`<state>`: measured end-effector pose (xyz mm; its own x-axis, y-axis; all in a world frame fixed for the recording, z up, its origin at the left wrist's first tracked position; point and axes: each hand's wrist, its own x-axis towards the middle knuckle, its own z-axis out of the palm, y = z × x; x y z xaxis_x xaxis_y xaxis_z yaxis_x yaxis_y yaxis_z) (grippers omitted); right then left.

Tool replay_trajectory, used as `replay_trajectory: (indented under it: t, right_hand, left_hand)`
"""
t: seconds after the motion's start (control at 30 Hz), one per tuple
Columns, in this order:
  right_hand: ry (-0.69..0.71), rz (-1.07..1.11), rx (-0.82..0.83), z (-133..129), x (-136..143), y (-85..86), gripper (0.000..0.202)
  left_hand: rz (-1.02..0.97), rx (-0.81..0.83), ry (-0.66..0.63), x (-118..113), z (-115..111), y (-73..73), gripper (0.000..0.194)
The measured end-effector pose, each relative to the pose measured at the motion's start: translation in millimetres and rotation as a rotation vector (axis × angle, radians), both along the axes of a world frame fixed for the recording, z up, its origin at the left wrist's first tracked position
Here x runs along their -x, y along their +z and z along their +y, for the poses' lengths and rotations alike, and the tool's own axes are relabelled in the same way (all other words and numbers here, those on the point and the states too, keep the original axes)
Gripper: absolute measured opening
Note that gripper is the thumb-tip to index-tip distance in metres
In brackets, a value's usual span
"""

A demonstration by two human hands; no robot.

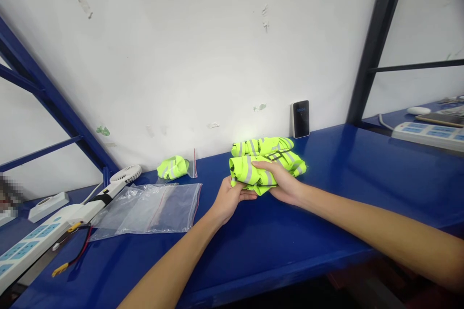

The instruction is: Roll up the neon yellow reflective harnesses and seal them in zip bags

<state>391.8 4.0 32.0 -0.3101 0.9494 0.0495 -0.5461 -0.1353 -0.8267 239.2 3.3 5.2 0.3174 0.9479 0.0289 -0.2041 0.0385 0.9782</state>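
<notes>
Both hands grip a fluorescent yellow-green reflective vest (266, 169), rolled into a bundle with silver stripes and dark edging. At the bundle's left end, my left hand (232, 198) has its fingers curled underneath. My right hand (282, 181) closes around the near right side, its thumb lying on top. Directly behind, a second rolled reflective vest (261, 146) rests along the wall. Clear zip bags (155, 210) lie flat on the blue table (232, 260), left of my hands. Farther back, another small yellow-green bundle (173, 168) sits in or on a clear bag.
A dark-faced white device (300, 119) leans against the wall. On the left are a white power strip (32, 241), a small fan (126, 174) and a cable with yellow connectors (78, 253). Another power strip (431, 135) lies beyond the dark post (373, 43) on the right.
</notes>
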Motion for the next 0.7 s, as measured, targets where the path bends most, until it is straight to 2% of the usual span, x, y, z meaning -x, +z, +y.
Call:
replay_trajectory:
  t: [0.17,0.37,0.53,0.7]
  right_hand:
    - [-0.023,-0.01,-0.037,-2.0,-0.9,0.7,0.025]
    - [-0.068,-0.019,-0.073,3.2,0.0,-1.6,0.029]
    - [-0.068,-0.028,-0.102,3.9,0.8,-4.2,0.033]
    - [-0.091,-0.052,-0.096,0.9,0.3,-2.5,0.03]
  left_hand:
    - [0.097,-0.048,-0.09,-0.8,2.4,-8.2,0.044]
    - [0.18,-0.122,-0.025,-4.5,-0.1,-11.8,0.044]
    - [0.193,-0.19,-0.054,-4.8,-3.0,-9.3,0.039]
    - [0.177,-0.149,-0.034,-5.0,-0.5,-8.4,0.034]
